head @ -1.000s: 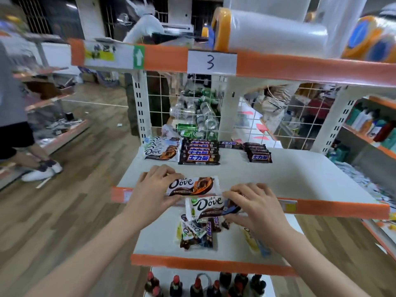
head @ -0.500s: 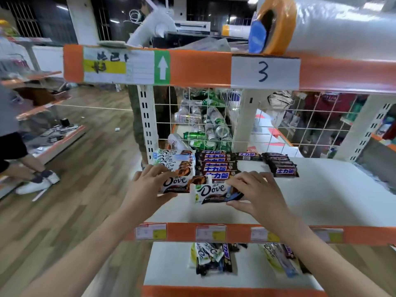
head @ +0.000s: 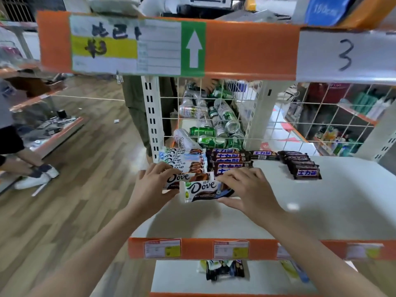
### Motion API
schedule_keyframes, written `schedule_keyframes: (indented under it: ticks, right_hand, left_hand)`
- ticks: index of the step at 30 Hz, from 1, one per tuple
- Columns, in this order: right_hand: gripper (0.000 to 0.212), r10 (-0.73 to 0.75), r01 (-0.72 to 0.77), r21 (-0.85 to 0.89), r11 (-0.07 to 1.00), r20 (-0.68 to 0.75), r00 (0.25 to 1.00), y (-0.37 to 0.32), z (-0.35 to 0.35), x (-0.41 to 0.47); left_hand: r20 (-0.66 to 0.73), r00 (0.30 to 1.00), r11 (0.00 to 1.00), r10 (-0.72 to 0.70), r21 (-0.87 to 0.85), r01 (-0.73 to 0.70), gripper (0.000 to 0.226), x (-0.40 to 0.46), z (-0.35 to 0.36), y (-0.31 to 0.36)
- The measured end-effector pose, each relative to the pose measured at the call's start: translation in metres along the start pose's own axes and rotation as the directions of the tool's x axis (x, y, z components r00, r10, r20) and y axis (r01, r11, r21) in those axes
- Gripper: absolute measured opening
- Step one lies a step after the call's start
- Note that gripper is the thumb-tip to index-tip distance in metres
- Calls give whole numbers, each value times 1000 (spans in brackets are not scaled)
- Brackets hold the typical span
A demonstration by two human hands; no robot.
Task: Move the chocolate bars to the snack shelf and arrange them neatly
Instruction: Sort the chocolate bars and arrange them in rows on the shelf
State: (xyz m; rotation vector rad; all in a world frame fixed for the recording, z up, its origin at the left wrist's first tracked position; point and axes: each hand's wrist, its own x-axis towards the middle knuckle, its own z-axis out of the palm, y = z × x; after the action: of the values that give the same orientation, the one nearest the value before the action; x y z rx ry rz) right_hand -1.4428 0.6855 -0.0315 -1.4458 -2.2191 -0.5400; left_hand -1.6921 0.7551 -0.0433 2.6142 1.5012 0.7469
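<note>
My left hand (head: pixel 150 185) grips a white-and-brown Dove bar (head: pixel 188 177) by its left end, just in front of a row of Dove bars (head: pixel 182 160) at the back left of the white snack shelf (head: pixel 321 206). My right hand (head: pixel 246 187) pinches a second Dove bar (head: pixel 203 190) by its right end, a little nearer to me and overlapping the first. Dark bars with blue labels (head: pixel 231 162) lie in a stack beside the Dove row. Another stack of dark bars (head: pixel 300 165) lies further right.
Loose chocolate bars (head: pixel 225 270) lie on the lower shelf. Behind the wire mesh (head: pixel 321 116) are green and silver cans (head: pixel 212 125) and a standing person (head: pixel 139 108). An orange-edged upper shelf (head: pixel 246 46) hangs overhead. Another person's feet (head: pixel 36 176) show at the left on the wooden floor.
Both hands have carried the two Dove bars up from the lower shelf's height and back toward the Dove row. The camera has moved closer to the shelf.
</note>
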Motion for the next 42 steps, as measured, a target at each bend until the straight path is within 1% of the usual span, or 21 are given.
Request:
schedule_keyframes:
  ticks: [9,16,20,23,27,31,34,38,42]
  right_hand:
    - [43,-1,1,17,1000,-9,1000,-5,17,16]
    - [43,3,-3,20,1000,15,1000,-9,26,23]
    - [42,5,-5,23,1000,14,1000,-10,27,24]
    - [42,13,-13,21,1000,16,1000,-10,28,25]
    - [43,18,-18,25,1000,20,1000,-13,28,28]
    - [42,24,-25,25,999,38,999,-15,30,31]
    - [42,44,-45,20,999,54,998,-19,31,35]
    - [43,66,-68,23,997,92,994,-29,35,45]
    - [45,82,-86,20,996,150,985,-39,40,53]
  left_hand:
    - [-7,1000,1000,-20,-17,20,48,8,8,-17]
    - [32,999,999,-26,-20,26,51,15,17,-22]
    - [16,1000,996,-27,-82,28,50,15,20,-22]
    - [-3,1000,997,-13,-80,12,51,15,19,-24]
    - [-7,1000,998,-19,-64,18,47,15,20,-29]
    - [17,999,997,-50,-53,51,59,15,18,-31]
    - [11,999,998,-35,-51,36,68,10,13,-35]
    - [24,999,999,-23,-41,24,84,0,6,-43]
    - [30,999,998,-40,-51,42,92,-9,1,-53]
